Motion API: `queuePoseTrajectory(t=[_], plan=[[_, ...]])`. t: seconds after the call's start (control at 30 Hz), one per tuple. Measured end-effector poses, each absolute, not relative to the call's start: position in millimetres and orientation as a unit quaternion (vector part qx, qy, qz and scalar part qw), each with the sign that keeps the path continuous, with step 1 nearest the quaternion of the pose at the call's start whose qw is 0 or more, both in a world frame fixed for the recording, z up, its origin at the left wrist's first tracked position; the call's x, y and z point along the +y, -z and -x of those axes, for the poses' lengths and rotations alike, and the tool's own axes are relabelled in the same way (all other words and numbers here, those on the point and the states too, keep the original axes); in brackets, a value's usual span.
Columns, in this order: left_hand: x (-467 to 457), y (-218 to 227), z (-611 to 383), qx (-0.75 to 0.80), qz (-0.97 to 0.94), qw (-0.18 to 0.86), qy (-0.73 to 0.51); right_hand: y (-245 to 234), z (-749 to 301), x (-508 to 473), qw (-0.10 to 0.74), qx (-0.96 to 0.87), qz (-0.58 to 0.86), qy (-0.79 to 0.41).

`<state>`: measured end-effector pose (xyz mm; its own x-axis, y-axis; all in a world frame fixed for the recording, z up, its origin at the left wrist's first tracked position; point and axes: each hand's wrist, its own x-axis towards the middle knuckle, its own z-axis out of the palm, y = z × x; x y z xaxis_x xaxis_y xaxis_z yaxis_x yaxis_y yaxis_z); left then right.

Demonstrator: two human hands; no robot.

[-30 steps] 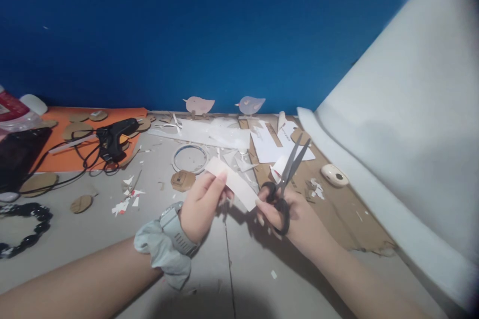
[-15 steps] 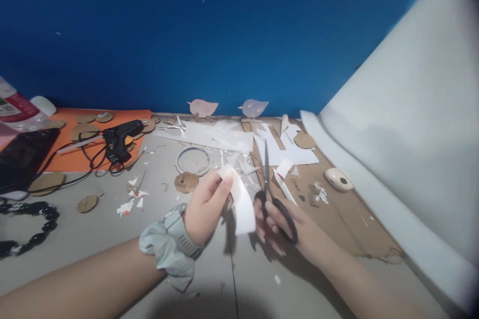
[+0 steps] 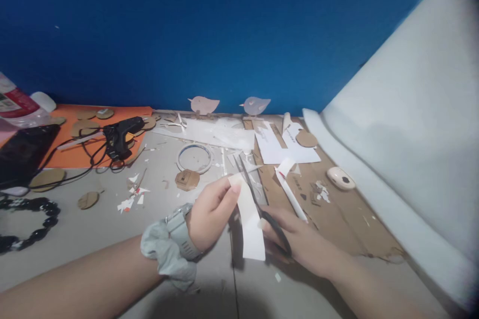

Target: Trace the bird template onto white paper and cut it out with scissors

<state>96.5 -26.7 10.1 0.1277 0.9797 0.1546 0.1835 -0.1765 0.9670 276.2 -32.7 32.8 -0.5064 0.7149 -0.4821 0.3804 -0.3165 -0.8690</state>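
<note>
Gray tabletop is filling the lower frame, with paper scraps lying scattered at lower left. At lower centre, the left hand is pinching a white paper strip near its upper end, and the strip is hanging toward the bottom. Right of it, the right hand is gripping black scissors, whose blades are pointing upward along the strip; whether they are biting into it, I cannot tell. Beyond, an octagonal cardboard piece is lying left of centre beside a tape ring. At middle left, a black glue gun is resting over an orange sheet. Farthest back, at upper centre, pink and lavender bird cutouts are standing before a blue wall.
</note>
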Motion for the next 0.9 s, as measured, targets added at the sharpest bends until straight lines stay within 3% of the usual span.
queuePoseTrajectory(t=[0.7,0.9], plan=[[-26,-9,-96,0.463,-0.615,0.442,-0.46,-38,-271,-30,0.127,-0.577,0.459,-0.664],[-25,-10,-97,0.463,-0.6,0.453,-0.469,-47,-270,-25,0.085,-0.584,0.457,-0.666]])
